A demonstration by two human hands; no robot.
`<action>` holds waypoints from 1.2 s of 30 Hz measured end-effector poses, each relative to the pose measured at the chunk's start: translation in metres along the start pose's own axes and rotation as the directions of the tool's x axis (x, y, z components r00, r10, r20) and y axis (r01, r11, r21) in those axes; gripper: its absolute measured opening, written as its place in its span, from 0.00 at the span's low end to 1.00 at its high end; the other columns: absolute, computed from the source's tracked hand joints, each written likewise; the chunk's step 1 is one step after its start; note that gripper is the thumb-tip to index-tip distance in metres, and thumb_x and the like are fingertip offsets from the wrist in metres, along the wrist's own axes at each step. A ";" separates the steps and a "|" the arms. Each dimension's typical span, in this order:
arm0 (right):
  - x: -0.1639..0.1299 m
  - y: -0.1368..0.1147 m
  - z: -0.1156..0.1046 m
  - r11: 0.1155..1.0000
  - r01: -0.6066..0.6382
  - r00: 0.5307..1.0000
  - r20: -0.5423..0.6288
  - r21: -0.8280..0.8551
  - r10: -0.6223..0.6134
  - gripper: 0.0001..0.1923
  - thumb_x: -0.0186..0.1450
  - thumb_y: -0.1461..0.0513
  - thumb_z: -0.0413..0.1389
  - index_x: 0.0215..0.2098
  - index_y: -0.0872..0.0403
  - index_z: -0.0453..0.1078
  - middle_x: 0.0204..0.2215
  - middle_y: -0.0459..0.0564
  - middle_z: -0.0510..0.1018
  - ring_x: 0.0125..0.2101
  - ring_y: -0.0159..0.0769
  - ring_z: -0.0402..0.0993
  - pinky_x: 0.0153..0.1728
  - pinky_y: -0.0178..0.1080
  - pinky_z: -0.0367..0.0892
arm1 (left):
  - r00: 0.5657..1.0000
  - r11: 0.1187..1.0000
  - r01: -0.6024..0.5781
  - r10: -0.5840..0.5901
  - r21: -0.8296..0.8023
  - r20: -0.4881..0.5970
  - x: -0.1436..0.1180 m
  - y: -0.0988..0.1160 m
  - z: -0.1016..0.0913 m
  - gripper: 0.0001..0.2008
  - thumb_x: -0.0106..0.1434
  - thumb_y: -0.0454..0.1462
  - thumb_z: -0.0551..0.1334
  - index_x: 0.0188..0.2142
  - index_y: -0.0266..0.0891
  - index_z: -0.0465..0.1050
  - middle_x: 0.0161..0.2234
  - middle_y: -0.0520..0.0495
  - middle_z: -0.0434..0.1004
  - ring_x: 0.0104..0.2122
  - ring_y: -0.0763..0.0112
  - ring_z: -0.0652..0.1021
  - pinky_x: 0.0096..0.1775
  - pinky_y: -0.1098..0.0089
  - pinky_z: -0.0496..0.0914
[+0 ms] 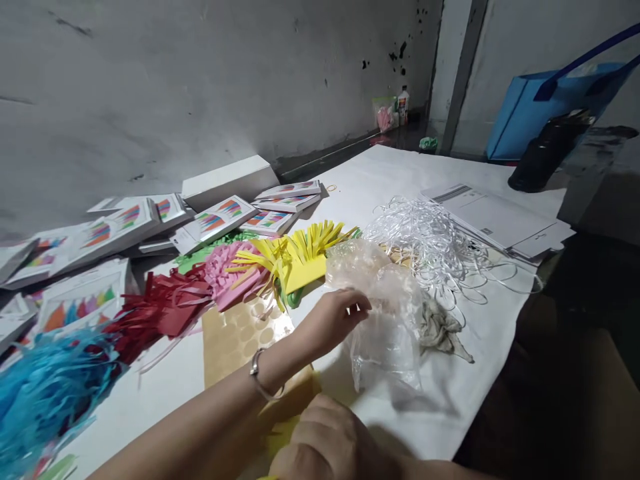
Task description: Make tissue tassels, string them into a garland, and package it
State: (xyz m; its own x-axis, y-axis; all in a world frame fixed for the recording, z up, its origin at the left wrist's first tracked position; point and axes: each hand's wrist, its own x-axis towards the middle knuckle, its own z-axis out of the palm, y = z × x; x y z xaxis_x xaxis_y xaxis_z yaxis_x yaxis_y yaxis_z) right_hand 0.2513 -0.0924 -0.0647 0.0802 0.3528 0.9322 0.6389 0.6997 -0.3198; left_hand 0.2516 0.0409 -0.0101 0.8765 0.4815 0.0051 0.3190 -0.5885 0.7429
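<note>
While my left hand [336, 315] pinches the top edge of a clear plastic bag [385, 333] between thumb and fingertips, my right hand [325, 443] rests low at the near edge of the view as a loose fist; I cannot tell whether it holds anything. I judge this to be the step of picking up or opening the bag. The next move, I think, calls for a second grip on the film, since it is limp and will fold on itself. The bag is crumpled, see-through and glossy, and lies on the white sheet [480, 333] near the table's middle, partly over a grey crumpled scrap [440, 327]. Just beyond it sits a tangle of thin white strips [430, 243]. To the left lie fringed paper pieces, yellow [300, 257], pink [227, 270], red [160, 310] and blue [45, 393], with flat printed packets [120, 227] behind them.
</note>
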 end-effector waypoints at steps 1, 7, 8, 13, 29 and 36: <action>0.003 -0.001 -0.004 0.999 -0.049 0.999 0.001 0.005 0.049 0.15 0.73 0.62 0.43 0.32 0.53 0.66 0.19 0.43 0.65 0.19 0.31 0.61 0.19 0.36 0.60 | 0.997 0.980 0.062 -0.069 -0.190 -0.030 -0.010 0.001 -0.006 0.03 0.62 0.35 0.65 0.34 0.36 0.77 0.30 0.48 0.75 0.28 0.72 0.72 0.32 0.72 0.66; 0.016 -0.008 -0.038 0.958 -0.278 0.940 0.224 0.069 0.256 0.09 0.72 0.68 0.46 0.46 0.56 0.67 0.30 0.51 0.77 0.31 0.36 0.73 0.36 0.40 0.72 | 0.922 0.493 0.197 -0.388 -0.847 -0.012 -0.108 0.000 -0.031 0.13 0.50 0.37 0.77 0.31 0.33 0.78 0.26 0.49 0.75 0.24 0.77 0.71 0.27 0.76 0.66; 0.017 -0.008 -0.041 0.954 -0.292 0.929 0.258 0.071 0.265 0.09 0.72 0.69 0.47 0.46 0.56 0.67 0.30 0.51 0.76 0.31 0.37 0.73 0.36 0.40 0.72 | 0.911 0.439 0.186 -0.412 -0.879 -0.014 -0.125 0.002 -0.030 0.13 0.49 0.36 0.77 0.30 0.33 0.78 0.26 0.49 0.76 0.24 0.78 0.71 0.27 0.76 0.66; 0.018 -0.016 -0.033 0.968 -0.244 0.898 0.393 0.066 0.199 0.08 0.70 0.71 0.49 0.42 0.55 0.68 0.27 0.48 0.72 0.28 0.37 0.67 0.32 0.40 0.66 | 0.866 0.306 0.095 -0.495 -0.947 -0.073 -0.192 0.014 -0.016 0.12 0.48 0.35 0.78 0.29 0.33 0.79 0.25 0.48 0.77 0.24 0.77 0.72 0.26 0.76 0.67; 0.038 -0.118 0.035 0.959 -0.137 0.755 0.653 0.247 -0.060 0.11 0.70 0.71 0.46 0.33 0.52 0.63 0.22 0.42 0.66 0.23 0.31 0.59 0.35 0.39 0.61 | 0.693 0.385 -0.142 -0.619 -0.912 -0.369 -0.338 0.018 0.002 0.15 0.52 0.41 0.77 0.30 0.34 0.78 0.24 0.50 0.72 0.25 0.75 0.70 0.27 0.74 0.65; 0.037 -0.137 0.054 0.940 -0.152 0.692 0.711 0.306 -0.120 0.11 0.70 0.71 0.45 0.32 0.52 0.61 0.22 0.40 0.63 0.22 0.30 0.56 0.34 0.39 0.59 | 0.651 0.399 -0.163 -0.644 -0.902 -0.402 -0.371 0.014 0.007 0.15 0.54 0.43 0.75 0.30 0.34 0.76 0.23 0.51 0.72 0.22 0.77 0.69 0.26 0.73 0.65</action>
State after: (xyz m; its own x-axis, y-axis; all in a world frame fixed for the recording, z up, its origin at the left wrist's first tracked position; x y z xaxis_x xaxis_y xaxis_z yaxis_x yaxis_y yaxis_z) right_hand 0.1250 -0.1415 0.0049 -0.5655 0.6023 0.5634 0.3539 0.7943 -0.4939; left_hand -0.0664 -0.1498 -0.0062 0.2202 0.9535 -0.2057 -0.3416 0.2729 0.8994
